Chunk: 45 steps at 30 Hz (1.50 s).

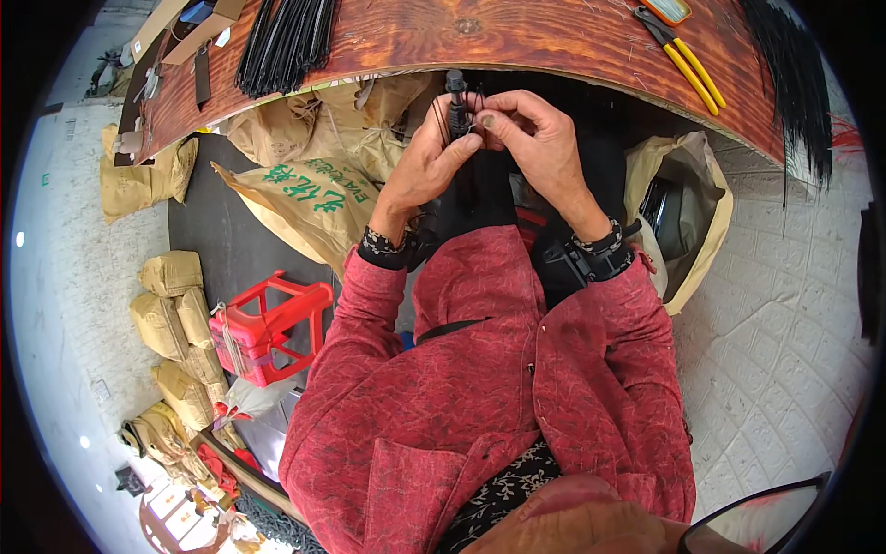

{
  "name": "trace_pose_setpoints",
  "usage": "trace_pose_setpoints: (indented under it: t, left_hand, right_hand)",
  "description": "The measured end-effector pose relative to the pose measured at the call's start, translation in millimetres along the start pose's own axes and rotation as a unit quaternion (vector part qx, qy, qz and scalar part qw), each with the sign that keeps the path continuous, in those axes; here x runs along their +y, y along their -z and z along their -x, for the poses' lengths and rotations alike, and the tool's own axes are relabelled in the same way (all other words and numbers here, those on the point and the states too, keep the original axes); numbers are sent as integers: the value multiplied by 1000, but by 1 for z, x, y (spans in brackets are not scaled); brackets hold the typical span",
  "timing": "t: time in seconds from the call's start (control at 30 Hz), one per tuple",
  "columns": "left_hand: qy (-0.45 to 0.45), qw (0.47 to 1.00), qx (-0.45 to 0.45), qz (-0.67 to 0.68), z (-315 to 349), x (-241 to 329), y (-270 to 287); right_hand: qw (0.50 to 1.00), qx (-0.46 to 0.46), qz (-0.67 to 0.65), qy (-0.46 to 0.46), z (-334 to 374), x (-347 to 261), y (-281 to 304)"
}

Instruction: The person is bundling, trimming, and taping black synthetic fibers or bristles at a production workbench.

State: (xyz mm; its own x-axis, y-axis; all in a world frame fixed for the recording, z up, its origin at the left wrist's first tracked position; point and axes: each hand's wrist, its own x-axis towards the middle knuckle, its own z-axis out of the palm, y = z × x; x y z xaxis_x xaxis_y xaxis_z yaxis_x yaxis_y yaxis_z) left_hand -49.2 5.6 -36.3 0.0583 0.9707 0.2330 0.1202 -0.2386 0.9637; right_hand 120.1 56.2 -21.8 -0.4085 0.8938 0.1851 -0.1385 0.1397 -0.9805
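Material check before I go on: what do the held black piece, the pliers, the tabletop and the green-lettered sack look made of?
Black piece: probably plastic, dark with faint highlights; rubber is possible.
Pliers: dark, likely metal head; smooth yellow handles, probably plastic-coated.
Tabletop: wood or wood-look sheet, maybe varnished, showing reddish-brown grain and a knot.
Sack: likely brown paper, matt, with stiff creases.

Red patterned jacket [480, 379], black floral cuffs [380, 246]

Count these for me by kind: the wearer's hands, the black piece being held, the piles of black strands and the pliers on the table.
Left hand and right hand: 2
Black piece: 1
Left strand pile and right strand pile: 2
Yellow-handled pliers: 1
Total: 6
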Motion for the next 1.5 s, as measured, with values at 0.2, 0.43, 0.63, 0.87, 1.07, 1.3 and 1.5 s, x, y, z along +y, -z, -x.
trace_pose_setpoints:
  t: [0.2, 0.43, 0.63, 0.87, 1.07, 1.3, 1.5]
  left_hand:
    - [44, 997, -61, 33, 0, 11, 5]
    - [-3, 997, -5, -78, -2, 4, 3]
    - [-2, 994, -4, -105, -3, 6, -3]
    - [-28, 991, 10, -131, -16, 5, -10]
    - [27, 995, -15, -96, -28, 29, -28]
    - [15, 997, -44, -60, -31, 25, -20]
    - [72, 985, -60, 142, -12, -15, 29]
  right_hand:
    - [999, -31, -15, -32, -3, -13, 4]
    - [992, -30, 109, 63, 8, -20, 2]
    - [965, -11, 244, 99, 10, -22, 2]
    - [934, 30, 320, 156, 7, -35, 11]
    - [997, 2, 81, -10, 5, -30, 41]
    - [987, -30, 153, 32, 1, -41, 55]
    - [708, 197, 636, 237, -40, -46, 150]
